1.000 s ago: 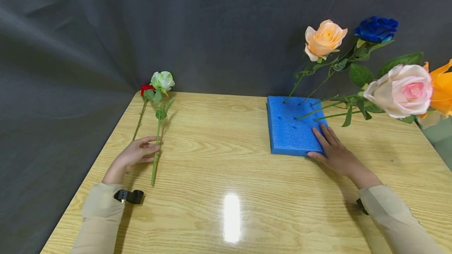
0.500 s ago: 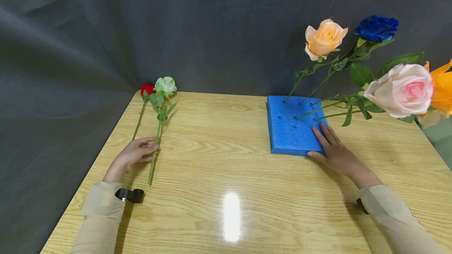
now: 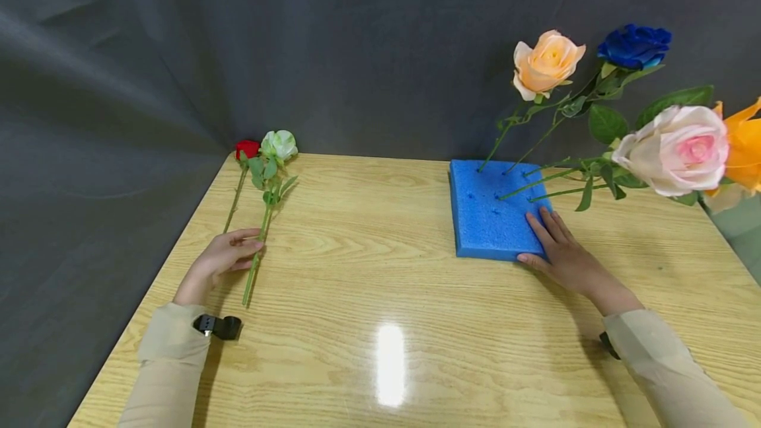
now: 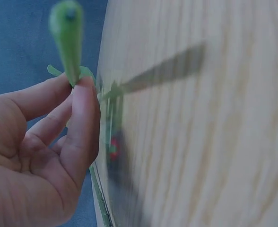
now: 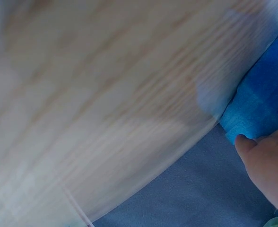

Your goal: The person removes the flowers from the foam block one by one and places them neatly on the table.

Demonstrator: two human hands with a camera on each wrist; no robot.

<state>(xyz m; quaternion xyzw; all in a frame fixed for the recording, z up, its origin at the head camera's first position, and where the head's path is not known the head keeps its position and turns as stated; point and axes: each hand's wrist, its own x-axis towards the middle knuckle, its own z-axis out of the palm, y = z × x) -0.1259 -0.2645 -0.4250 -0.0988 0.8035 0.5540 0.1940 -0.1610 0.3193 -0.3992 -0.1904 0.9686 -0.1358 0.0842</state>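
Observation:
At the left of the head view, my left hand (image 3: pixel 221 259) pinches the stem of a white-green rose (image 3: pixel 279 144) between thumb and fingers. The left wrist view has that green stem (image 4: pixel 69 42) between thumb and fingertips of the left hand (image 4: pixel 49 142), its cut end towards the camera. A red rose (image 3: pixel 247 149) lies beside it, its stem running behind the hand. My right hand (image 3: pixel 573 263) rests spread on the right front corner of a blue foam block (image 3: pixel 493 230); in the right wrist view the thumb (image 5: pixel 245 144) touches the foam (image 5: pixel 262 104).
Stuck in the foam's back and right part, a peach rose (image 3: pixel 547 65), a blue rose (image 3: pixel 636 48) and a pink rose (image 3: pixel 678 150) lean right. An orange flower (image 3: pixel 743 150) is at the right edge. Dark cloth (image 3: pixel 368 51) hangs behind the wooden table (image 3: pixel 357 249).
The white-green rose in my left hand has tilted: its lower stem end swung left and its bloom shifted slightly right and down. The right hand stays on the foam.

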